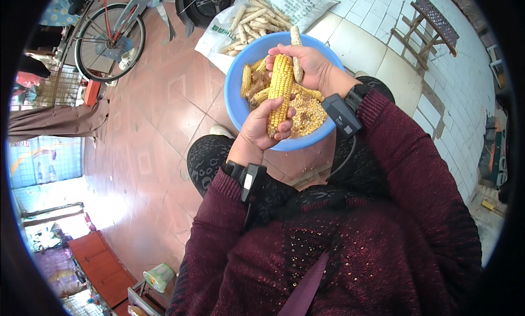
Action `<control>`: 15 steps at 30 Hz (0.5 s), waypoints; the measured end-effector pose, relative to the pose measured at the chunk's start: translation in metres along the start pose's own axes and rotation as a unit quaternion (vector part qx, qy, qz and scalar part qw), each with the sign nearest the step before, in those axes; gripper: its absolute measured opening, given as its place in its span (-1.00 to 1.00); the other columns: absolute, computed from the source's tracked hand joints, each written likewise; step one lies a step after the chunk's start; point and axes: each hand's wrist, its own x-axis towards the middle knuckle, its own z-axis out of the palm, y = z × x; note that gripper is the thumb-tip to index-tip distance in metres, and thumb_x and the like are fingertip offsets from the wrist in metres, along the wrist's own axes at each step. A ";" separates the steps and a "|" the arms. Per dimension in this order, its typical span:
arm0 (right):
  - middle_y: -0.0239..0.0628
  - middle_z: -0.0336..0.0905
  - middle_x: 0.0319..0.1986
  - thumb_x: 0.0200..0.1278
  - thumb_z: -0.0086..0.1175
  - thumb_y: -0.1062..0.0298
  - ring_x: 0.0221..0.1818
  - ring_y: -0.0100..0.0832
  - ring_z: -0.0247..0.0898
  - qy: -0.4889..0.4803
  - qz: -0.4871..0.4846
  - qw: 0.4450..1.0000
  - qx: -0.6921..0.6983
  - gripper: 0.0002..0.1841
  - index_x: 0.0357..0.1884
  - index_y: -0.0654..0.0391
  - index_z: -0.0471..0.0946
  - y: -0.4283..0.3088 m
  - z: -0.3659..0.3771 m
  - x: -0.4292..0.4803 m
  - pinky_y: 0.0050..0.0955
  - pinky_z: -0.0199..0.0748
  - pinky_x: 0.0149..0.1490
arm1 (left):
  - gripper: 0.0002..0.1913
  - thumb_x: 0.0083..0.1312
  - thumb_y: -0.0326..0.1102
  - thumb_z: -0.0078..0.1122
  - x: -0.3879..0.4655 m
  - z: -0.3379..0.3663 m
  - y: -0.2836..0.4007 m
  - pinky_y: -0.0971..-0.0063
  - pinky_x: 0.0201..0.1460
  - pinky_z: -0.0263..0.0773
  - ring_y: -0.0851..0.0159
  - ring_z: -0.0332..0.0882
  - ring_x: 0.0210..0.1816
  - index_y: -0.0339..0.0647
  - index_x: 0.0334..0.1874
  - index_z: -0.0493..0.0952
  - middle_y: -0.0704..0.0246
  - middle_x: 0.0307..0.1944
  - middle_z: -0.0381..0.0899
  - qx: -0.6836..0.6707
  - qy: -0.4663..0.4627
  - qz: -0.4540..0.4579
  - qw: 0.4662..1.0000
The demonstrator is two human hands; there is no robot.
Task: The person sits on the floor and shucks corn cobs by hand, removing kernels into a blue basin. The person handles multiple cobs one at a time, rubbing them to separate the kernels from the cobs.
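My left hand (262,125) grips the lower end of a yellow corn ear (281,80), its kernels on, held over a blue plastic basin (236,115). My right hand (307,65) is at the ear's upper end and also holds a bare corn cob (296,41), which stands up past the fingers. In the basin lie loose kernels (305,115) and several corn ears (246,80), with brownish chaff between them. The palm side of my right hand is partly hidden.
Stripped cobs (258,22) lie heaped on a white woven sack (311,12) beyond the basin. A bicycle (110,41) stands at the upper left, a wooden stool (430,24) at the upper right. My knees flank the basin; a green-white bin (159,277) is at the lower left.
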 end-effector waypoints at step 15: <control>-0.22 0.53 -0.47 0.30 0.06 0.31 -0.44 -0.29 0.49 0.196 0.010 0.976 -0.096 -0.80 -0.34 0.26 0.50 0.033 -0.019 0.022 -0.31 0.48 -0.31 | -0.73 0.16 -0.44 0.21 0.017 0.016 -0.011 0.60 -0.76 0.18 0.47 0.39 -0.69 -0.18 -0.16 0.34 0.44 -0.57 0.42 0.379 0.256 -0.002 0.889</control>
